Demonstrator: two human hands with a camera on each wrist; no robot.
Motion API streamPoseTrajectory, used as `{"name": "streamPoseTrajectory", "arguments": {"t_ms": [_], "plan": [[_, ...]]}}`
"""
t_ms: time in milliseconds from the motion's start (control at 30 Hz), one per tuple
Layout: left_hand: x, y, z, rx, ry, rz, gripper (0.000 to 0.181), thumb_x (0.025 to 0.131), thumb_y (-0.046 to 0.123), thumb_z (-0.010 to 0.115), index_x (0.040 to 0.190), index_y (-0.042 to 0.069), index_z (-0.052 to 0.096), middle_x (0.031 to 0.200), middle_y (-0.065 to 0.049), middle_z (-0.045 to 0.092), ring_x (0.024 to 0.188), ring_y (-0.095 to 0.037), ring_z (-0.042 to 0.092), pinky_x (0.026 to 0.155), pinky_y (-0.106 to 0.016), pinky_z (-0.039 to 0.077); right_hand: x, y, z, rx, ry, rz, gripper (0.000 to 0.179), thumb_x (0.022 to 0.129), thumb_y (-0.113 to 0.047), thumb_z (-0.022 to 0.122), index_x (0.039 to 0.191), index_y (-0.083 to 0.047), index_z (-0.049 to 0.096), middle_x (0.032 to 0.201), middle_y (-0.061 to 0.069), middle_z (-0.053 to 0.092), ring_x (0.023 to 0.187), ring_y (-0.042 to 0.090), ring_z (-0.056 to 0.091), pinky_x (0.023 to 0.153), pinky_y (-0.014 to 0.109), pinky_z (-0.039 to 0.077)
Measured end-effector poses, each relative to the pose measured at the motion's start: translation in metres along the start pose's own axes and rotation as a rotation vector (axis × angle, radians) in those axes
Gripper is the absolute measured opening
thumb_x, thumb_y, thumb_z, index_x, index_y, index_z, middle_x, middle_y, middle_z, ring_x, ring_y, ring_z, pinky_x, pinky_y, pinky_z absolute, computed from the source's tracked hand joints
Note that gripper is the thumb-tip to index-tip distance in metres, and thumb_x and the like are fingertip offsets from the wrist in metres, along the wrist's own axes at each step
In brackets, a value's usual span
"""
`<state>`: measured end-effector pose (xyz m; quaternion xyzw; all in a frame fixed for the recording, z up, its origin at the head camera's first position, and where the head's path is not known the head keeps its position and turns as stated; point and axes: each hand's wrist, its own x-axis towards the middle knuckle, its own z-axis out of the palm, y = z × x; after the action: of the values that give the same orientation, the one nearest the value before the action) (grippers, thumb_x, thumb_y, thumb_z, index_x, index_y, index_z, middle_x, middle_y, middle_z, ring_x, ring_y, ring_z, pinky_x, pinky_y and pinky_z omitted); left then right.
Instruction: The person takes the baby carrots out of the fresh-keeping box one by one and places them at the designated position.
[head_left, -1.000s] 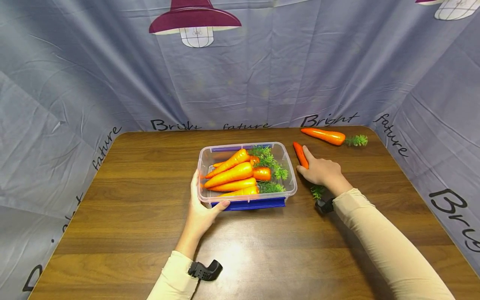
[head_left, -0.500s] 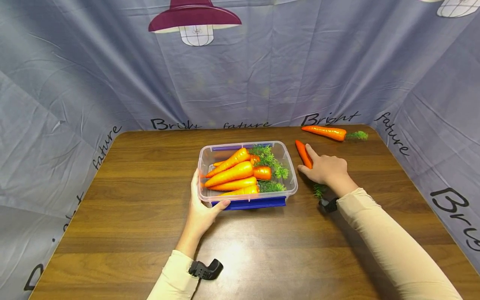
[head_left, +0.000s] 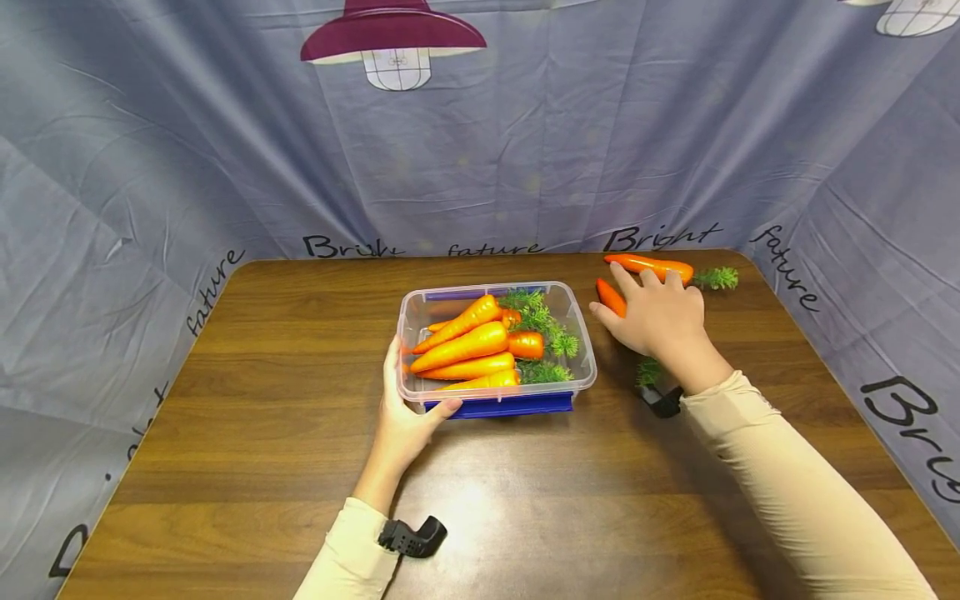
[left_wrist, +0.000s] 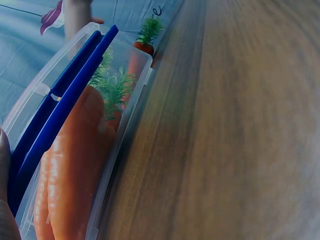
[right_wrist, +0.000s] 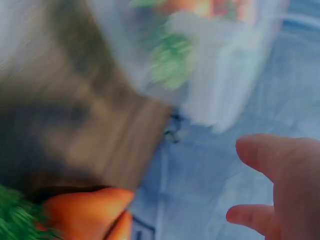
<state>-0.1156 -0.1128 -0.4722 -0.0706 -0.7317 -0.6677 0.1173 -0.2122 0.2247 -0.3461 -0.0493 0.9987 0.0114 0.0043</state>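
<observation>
Your R hand (head_left: 663, 325), fingers apart, is over 1 carrot (head_left: 611, 297) — tip far-L, leaves (head_left: 648, 372) near-R — L hand (head_left: 403, 423) grips box (head_left: 540, 392).

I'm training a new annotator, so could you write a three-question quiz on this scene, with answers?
1. What colour is the near-side latch on the clear container? A) red B) blue C) green
2. True or false: both hands grip the clear container.
3. In the head view, how many carrots show on the table outside the clear container?

Key:
1. B.
2. False: the left hand grips it, while the right hand has its fingers spread near the loose carrots.
3. Two.
</observation>
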Motion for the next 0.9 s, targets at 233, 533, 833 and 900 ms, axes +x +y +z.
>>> {"name": "streamPoseTrajectory", "arguments": {"t_ms": [233,533,833,900], "plan": [[-0.001,0.016,0.001,-0.087,-0.019,-0.022,0.114,0.076,0.005,0.085,0.160,0.023,0.010,0.166,-0.010,0.014,0.152,-0.029,0.020,0.125,-0.046,0.017,-0.007,-0.037,-0.018,0.018,0.103,-0.159,0.074,0.095,-0.066,0.045,0.157,-0.030,0.028,0.143,0.017,0.050,0.122,0.049,0.046,0.082,0.064,0.048],[-0.002,0.025,0.001,-0.066,-0.016,-0.024,0.114,0.075,0.006,0.086,0.160,0.015,0.009,0.166,-0.013,0.017,0.152,-0.034,0.020,0.125,-0.048,0.016,0.001,-0.076,-0.019,0.162,0.083,-0.496,0.064,0.092,-0.055,0.064,0.147,-0.028,0.046,0.128,0.006,0.061,0.111,0.034,0.056,0.087,0.052,0.051],[0.002,-0.001,-0.001,-0.085,-0.031,0.015,0.114,0.076,0.011,0.086,0.159,0.032,0.010,0.166,-0.007,0.016,0.152,-0.022,0.022,0.124,-0.038,0.020,0.014,-0.093,-0.003,0.225,-0.037,-0.742,0.059,0.093,-0.049,0.065,0.146,-0.026,0.050,0.130,0.004,0.060,0.119,0.031,0.054,0.101,0.052,0.044],[0.003,-0.003,-0.001,-0.104,-0.035,0.032,0.114,0.077,0.010,0.086,0.159,0.031,0.010,0.167,-0.007,0.015,0.152,-0.024,0.021,0.124,-0.038,0.020,0.016,-0.096,0.000,0.231,-0.031,-0.769,0.058,0.092,-0.047,0.067,0.144,-0.025,0.053,0.129,0.003,0.061,0.117,0.030,0.054,0.099,0.050,0.045]]}}
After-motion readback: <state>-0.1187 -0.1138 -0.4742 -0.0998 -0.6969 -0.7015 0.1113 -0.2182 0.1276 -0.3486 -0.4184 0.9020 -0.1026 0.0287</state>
